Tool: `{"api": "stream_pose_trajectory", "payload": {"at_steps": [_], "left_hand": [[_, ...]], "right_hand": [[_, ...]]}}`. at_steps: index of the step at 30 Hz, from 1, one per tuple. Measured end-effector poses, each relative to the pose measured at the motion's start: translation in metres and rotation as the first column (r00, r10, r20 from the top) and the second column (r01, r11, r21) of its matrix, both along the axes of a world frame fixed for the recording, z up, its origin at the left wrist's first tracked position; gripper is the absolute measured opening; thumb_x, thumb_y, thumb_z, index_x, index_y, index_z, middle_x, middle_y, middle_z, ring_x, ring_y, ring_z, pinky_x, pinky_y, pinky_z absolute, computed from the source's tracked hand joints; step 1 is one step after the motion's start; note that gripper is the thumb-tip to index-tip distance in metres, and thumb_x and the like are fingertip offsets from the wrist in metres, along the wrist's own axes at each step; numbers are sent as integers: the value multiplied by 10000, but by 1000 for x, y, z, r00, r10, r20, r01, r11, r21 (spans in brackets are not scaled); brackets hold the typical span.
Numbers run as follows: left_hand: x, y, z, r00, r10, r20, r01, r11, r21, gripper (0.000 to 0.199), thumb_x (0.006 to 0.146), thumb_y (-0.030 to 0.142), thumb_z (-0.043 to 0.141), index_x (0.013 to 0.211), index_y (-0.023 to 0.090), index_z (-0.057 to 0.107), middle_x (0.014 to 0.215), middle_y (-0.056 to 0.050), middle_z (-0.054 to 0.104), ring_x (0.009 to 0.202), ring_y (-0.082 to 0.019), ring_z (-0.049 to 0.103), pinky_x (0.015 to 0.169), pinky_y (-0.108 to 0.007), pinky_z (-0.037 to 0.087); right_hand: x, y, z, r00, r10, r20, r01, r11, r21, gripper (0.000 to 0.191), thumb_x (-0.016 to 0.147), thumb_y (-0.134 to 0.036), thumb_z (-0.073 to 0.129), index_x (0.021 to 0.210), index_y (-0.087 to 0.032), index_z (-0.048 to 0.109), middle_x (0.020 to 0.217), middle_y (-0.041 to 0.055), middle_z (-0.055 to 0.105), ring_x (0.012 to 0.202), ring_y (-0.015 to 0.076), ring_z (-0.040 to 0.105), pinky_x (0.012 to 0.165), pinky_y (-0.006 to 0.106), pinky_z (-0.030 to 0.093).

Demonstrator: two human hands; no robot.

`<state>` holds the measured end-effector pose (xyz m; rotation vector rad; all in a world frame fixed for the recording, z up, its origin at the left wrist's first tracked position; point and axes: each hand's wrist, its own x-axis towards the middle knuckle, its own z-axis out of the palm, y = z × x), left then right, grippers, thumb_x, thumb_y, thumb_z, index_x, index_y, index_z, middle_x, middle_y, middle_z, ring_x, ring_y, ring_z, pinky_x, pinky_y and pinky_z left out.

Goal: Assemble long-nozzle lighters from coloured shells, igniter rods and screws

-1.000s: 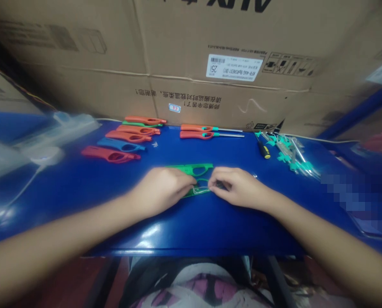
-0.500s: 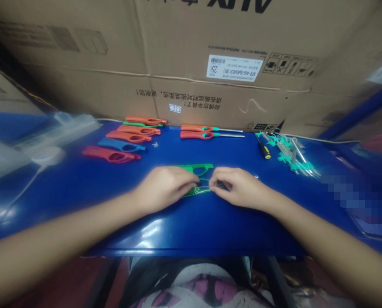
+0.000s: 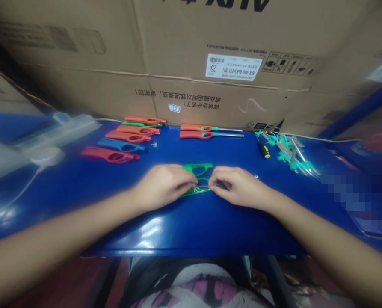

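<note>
Two green lighter-shell halves lie between my hands on the blue table, the far half (image 3: 201, 168) with its finger hole showing, the near half (image 3: 197, 191) mostly covered. A thin pale wire (image 3: 201, 187) curves over the near half. My left hand (image 3: 165, 186) is closed in a pinch above the shells, with a small dark piece at its fingertips. Opposite it, my right hand (image 3: 234, 186) is also pinched, close to the wire's right end. What its fingers hold is too small to make out.
Several coloured lighter shells (image 3: 110, 154) lie at the back left. Two orange lighters (image 3: 195, 134) with metal tubes lie at the back middle. Rightward are a yellow-black screwdriver (image 3: 264, 150) and a pile of teal-ended metal tubes (image 3: 293, 158). A cardboard box (image 3: 178, 51) stands behind.
Both hands stay nearly in place over the green shells. The left hand has shifted very slightly, and the pale wire lies a little flatter.
</note>
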<state>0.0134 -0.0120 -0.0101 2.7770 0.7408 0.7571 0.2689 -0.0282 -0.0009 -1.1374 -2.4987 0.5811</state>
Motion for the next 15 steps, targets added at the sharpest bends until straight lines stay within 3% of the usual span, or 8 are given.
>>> {"api": "stream_pose_trajectory", "payload": {"at_steps": [7,15], "left_hand": [[-4,-4,7,986,49,-162,-29,993,118,216,1006,262,527,991,212,736,890,-21,758,794,-172,717,710,-267,516],[-1,-10,13,960,147,-240,-134,989,68,184,966,234,570,1033,234,741,841,-27,746,767,-183,713,662,-255,513]], "right_hand": [[-2,-1,3,1000,-8,9,8,1000,-17,91,875,-137,624,898,-186,697,889,15,680,670,107,535,643,235,392],[-3,0,3,1000,-11,7,11,1000,-10,92,875,-139,623,901,-187,695,883,12,680,680,109,547,640,234,386]]}}
